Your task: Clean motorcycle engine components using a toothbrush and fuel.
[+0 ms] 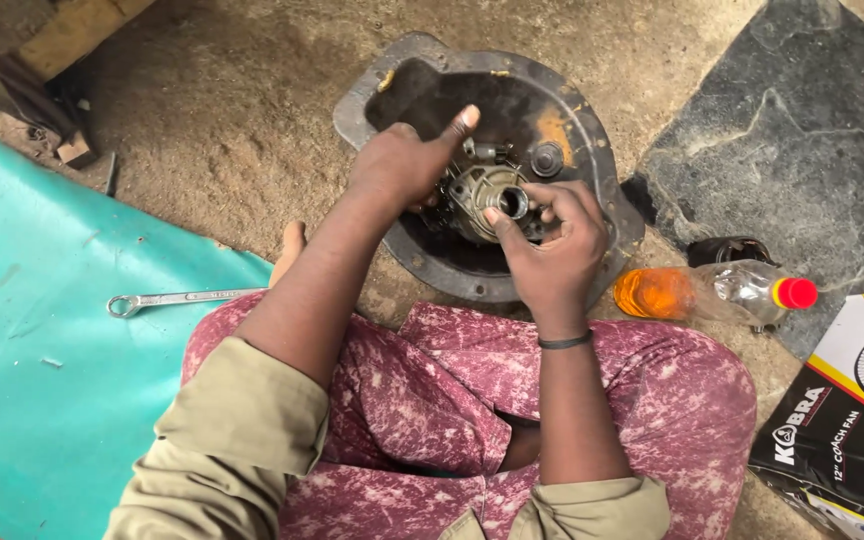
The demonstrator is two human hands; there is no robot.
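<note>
A grey metal carburettor-like part (487, 190) with a round bore sits over a dark, oily, dented metal pan (592, 150) on the dirt floor. My left hand (402, 165) grips the part's left side, thumb raised. On the part's right side my right hand (552, 250) holds it, thumb and fingertips at the bore's rim. A black band circles my right wrist. Small metal pieces (545, 158) lie in the pan just behind the part.
A combination wrench (177, 298) lies on a teal sheet (32, 330) at the left. A plastic bottle (712, 292) with orange liquid and a red cap lies right of the pan. A cardboard box (842, 420) stands at the lower right, a dark stone slab (802, 130) at the upper right.
</note>
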